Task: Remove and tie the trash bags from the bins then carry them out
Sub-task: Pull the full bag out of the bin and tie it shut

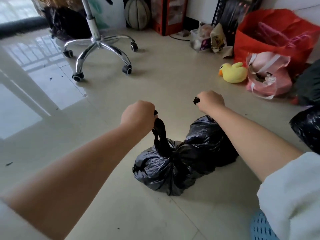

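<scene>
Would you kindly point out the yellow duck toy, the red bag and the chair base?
yellow duck toy [233,73], head view, body.
red bag [256,44], head view, front wall.
chair base [98,43], head view, hub.

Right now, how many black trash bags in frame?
4 at least. One tied bag gripped by the left hand; one by the right hand; one at the right edge; one behind the chair base. Others may be hidden.

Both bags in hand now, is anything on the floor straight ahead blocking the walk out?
Mostly open floor ahead. The office chair stands ahead on the left, the toy duck and pink bag on the right. No exit visible.
</scene>
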The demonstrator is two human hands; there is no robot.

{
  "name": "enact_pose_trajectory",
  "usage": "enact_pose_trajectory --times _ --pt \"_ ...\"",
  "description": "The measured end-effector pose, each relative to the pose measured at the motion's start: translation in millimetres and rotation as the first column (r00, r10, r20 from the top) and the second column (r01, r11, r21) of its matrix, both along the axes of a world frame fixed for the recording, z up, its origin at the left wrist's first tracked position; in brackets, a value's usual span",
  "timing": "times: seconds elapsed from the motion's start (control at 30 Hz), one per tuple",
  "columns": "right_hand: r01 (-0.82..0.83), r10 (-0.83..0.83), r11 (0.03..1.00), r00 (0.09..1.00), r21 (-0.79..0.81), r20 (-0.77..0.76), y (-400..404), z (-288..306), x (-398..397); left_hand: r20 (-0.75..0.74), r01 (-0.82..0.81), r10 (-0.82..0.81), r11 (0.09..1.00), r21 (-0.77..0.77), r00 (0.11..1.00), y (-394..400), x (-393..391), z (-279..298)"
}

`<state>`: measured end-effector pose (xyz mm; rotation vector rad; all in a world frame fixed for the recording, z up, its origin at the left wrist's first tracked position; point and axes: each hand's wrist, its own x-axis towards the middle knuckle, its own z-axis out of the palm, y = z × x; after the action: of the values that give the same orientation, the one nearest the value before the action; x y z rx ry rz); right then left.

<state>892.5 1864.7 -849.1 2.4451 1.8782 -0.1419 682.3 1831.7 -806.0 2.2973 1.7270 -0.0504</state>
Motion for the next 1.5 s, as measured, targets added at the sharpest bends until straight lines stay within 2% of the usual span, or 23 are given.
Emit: enact_pose_trajectory --times 0.07,0.17,0.23,0.37,0.53,0.73,0.87,0.97,1.03,1.1,1.17,1.23,1.4,1.5 --pt "0.0 0.002 1.0 0.997 0.028 -0.08 -14.9 21.9 -4.3 -0.028 -0.025 0.024 0.998 -0.05 0.999 -8.7 -0.1 11.1" --pt "0.051 -0.039 0.997 0.979 0.057 -0.198 -42.8 68.2 -11.6 0.097 -0.082 0.095 0.989 -0.125 0.991 -28.3 0.4 49.5" --pt "0.074 -0.059 0.996 0.969 0.057 -0.24 -64.4 103.0 -19.8 0.116 -0.103 0.121 0.982 -0.156 0.986 -45.3 -4.8 82.1" --pt "0.087 -0.066 0.995 0.944 0.051 -0.324 -114.2 186.6 -40.5 -0.003 -0.087 0.088 0.982 -0.17 0.996 -79.4 -27.6 161.8" --pt "0.05 -0.028 0.998 0.919 0.045 -0.394 -171.1 311.0 -82.5 -0.15 -0.062 0.044 0.991 -0.119 0.988 -114.4 -61.1 294.6" --pt "0.021 0.051 0.977 0.945 0.213 -0.324 -233.6 446.8 -144.2 -0.203 0.113 -0.117 0.993 -0.03 0.972 -164.0 -95.4 431.4" --pt "0.087 -0.022 0.974 0.955 0.21 -0.296 -302.6 522.0 -174.6 -0.201 0.294 -0.284 0.956 0.023 0.938 -207.5 -118.1 499.5" --pt "0.164 -0.101 0.962 0.958 0.22 -0.27 -373.5 566.4 -185.3 -0.142 0.407 -0.397 0.912 0.045 0.907 -252.6 -122.4 546.8" --pt "0.207 -0.139 0.937 0.96 0.283 -0.242 -429.7 592.7 -188.5 -0.117 0.492 -0.483 0.869 0.055 0.867 -290.6 -116.2 572.4" --pt "0.203 -0.139 0.884 0.974 0.421 -0.178 -485.4 615.7 -187.7 -0.109 0.573 -0.564 0.817 0.072 0.818 -331.3 -106.6 592.8" --pt "0.211 -0.183 0.839 0.978 0.502 -0.105 -557.3 636.9 -183.8 -0.136 0.68 -0.666 0.726 0.107 0.733 -383.6 -92.6 612.9" --pt "0.242 -0.264 0.836 0.964 0.492 -0.025 -631.3 651.1 -179.7 -0.181 0.765 -0.744 0.623 0.163 0.643 -443.0 -75.5 630.3" --pt "0.353 -0.469 0.755 0.879 0.552 0.08 -821.1 679.9 -175.0 -0.266 0.898 -0.862 0.384 0.216 0.432 -615.4 -36.4 656.2" --pt "0.459 -0.602 0.685 0.794 0.566 0.084 -935.7 690.8 -176.4 -0.303 0.939 -0.895 0.271 0.214 0.327 -720.3 -15.6 662.4"
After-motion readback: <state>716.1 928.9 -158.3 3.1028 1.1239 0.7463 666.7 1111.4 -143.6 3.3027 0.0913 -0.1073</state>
